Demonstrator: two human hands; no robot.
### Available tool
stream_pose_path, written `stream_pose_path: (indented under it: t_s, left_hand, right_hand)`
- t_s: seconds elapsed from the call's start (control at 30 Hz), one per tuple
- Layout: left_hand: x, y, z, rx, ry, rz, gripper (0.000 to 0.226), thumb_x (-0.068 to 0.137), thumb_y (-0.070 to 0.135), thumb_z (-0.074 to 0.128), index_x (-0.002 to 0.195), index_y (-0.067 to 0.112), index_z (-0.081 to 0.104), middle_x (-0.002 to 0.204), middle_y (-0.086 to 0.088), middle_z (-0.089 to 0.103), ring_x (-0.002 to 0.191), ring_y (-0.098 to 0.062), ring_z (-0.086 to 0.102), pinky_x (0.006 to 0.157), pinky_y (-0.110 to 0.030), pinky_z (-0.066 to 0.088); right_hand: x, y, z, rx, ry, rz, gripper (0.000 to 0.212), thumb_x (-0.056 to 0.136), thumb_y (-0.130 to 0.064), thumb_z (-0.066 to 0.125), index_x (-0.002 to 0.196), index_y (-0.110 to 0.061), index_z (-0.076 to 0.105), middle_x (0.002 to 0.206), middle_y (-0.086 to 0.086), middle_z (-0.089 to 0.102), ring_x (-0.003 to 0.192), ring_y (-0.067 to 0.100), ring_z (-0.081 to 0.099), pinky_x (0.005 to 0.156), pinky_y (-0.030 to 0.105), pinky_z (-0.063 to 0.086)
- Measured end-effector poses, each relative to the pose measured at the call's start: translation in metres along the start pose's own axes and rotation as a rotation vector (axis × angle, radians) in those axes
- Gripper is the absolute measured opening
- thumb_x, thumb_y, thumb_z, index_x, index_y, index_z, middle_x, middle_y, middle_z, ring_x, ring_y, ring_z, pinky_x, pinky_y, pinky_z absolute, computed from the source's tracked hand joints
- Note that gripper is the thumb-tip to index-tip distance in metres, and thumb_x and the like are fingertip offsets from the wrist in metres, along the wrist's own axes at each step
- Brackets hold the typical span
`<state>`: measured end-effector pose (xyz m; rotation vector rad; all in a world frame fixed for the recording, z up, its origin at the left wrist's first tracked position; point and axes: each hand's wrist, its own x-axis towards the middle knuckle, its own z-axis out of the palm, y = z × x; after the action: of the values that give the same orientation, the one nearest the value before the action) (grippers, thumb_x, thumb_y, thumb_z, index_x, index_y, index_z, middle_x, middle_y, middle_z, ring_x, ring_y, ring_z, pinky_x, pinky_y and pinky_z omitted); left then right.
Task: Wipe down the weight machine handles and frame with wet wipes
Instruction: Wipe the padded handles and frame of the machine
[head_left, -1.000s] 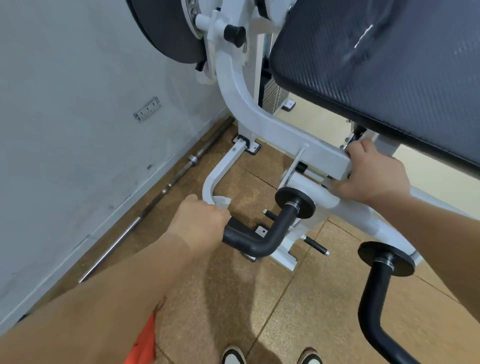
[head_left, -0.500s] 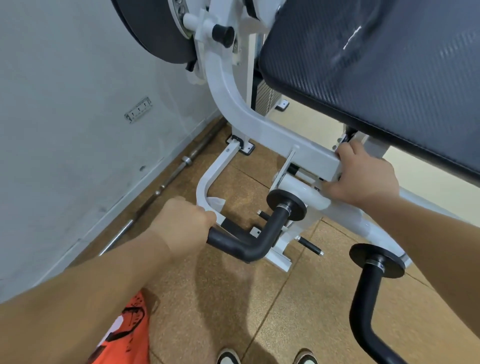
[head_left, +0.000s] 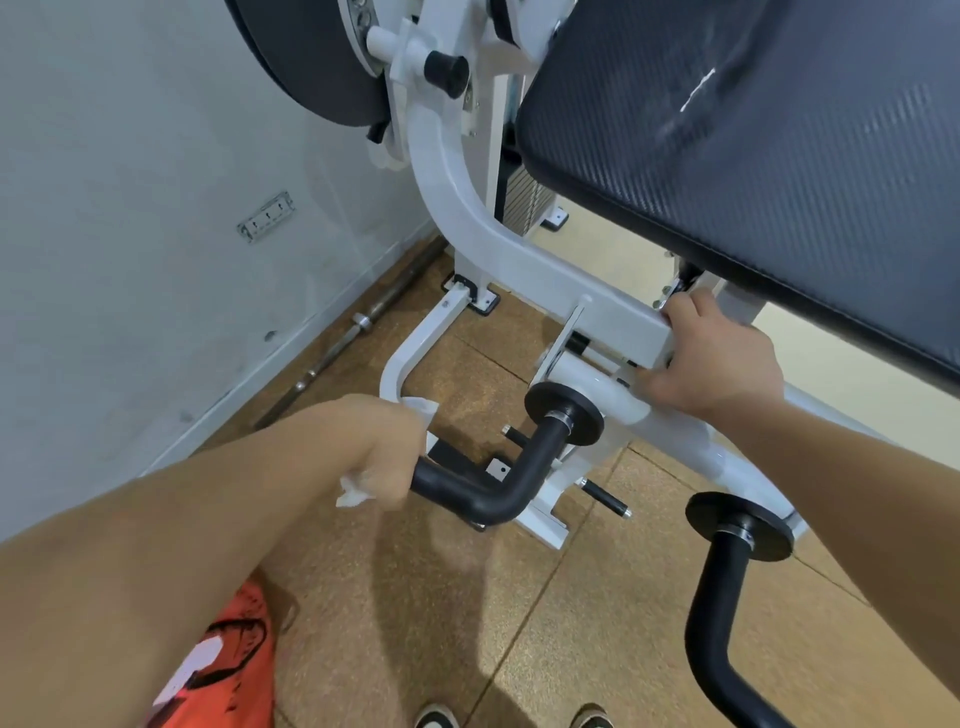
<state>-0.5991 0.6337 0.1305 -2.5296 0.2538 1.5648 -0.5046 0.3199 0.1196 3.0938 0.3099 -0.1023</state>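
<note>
My left hand (head_left: 387, 449) grips the end of the bent black handle (head_left: 511, 475) of the weight machine, with a white wet wipe (head_left: 353, 491) wrapped between palm and handle; wipe corners stick out above and below the fist. My right hand (head_left: 719, 358) holds the end of the white frame beam (head_left: 524, 265), fingers curled over its edge just under the black pad (head_left: 753, 150). A second black handle (head_left: 714, 623) with its round black disc hangs at the lower right.
A grey wall (head_left: 130, 208) with a socket strip stands close on the left. A steel barbell (head_left: 358, 327) lies along its base on the brown cork floor. A black weight plate (head_left: 311, 57) is at the top. My shoes (head_left: 511, 717) show at the bottom edge.
My left hand has slid along the black handle toward its outer end, and more of the wipe now shows below the fist. My right hand keeps its hold on the frame.
</note>
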Motion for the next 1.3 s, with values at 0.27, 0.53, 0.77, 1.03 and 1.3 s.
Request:
stream_pose_path:
  t_s: [0.27,0.53,0.77,1.03,1.3]
  left_hand:
    - [-0.017,0.029,0.048,0.105,0.678,-0.203,0.020,0.088,0.021,0.065,0.101,0.033,0.055,0.094,0.009,0.063,0.094,-0.017,0.060,0.097,-0.036,0.037]
    - [-0.025,0.067,0.047,0.137,0.657,0.017,0.043,0.088,0.005,0.061,0.124,0.024,0.047,0.115,0.002,0.062,0.110,-0.021,0.056,0.115,-0.039,0.031]
    - [-0.053,0.045,0.016,-0.617,0.206,0.100,0.034,0.104,0.026,0.040,0.132,0.035,0.056,0.129,0.002,0.066,0.119,-0.025,0.064,0.108,-0.051,0.050]
    - [-0.009,0.154,-0.020,-0.880,0.937,-0.390,0.030,0.107,0.019,0.045,0.135,0.011,0.050,0.080,-0.001,0.064,0.072,-0.025,0.068,0.067,-0.042,0.058]
    - [0.011,0.148,-0.017,-1.038,0.397,-0.069,0.089,0.083,0.049,0.068,0.156,0.022,0.028,0.118,0.005,0.059,0.102,-0.016,0.062,0.084,-0.038,0.059]
  right_hand:
    - [-0.002,0.001,-0.004,-0.001,-0.027,-0.003,0.070,0.076,-0.060,0.078,0.124,-0.019,0.048,0.121,0.004,0.053,0.082,0.023,0.045,0.069,0.035,0.045]
    - [0.005,0.007,-0.016,0.027,-0.123,-0.094,0.073,0.080,-0.062,0.076,0.129,-0.018,0.045,0.124,0.005,0.050,0.098,0.030,0.058,0.072,0.038,0.045]
    - [0.015,0.023,-0.018,0.035,-0.164,-0.261,0.072,0.083,-0.064,0.072,0.130,-0.016,0.046,0.123,0.007,0.050,0.106,0.029,0.055,0.073,0.037,0.037]
    - [0.019,0.024,-0.021,0.049,-0.219,-0.250,0.079,0.080,-0.062,0.072,0.139,-0.017,0.045,0.130,0.009,0.049,0.117,0.034,0.053,0.099,0.051,0.047]
    - [0.023,0.024,-0.022,0.060,-0.270,-0.221,0.090,0.079,-0.060,0.069,0.152,-0.016,0.037,0.143,0.010,0.047,0.127,0.035,0.051,0.108,0.054,0.045]
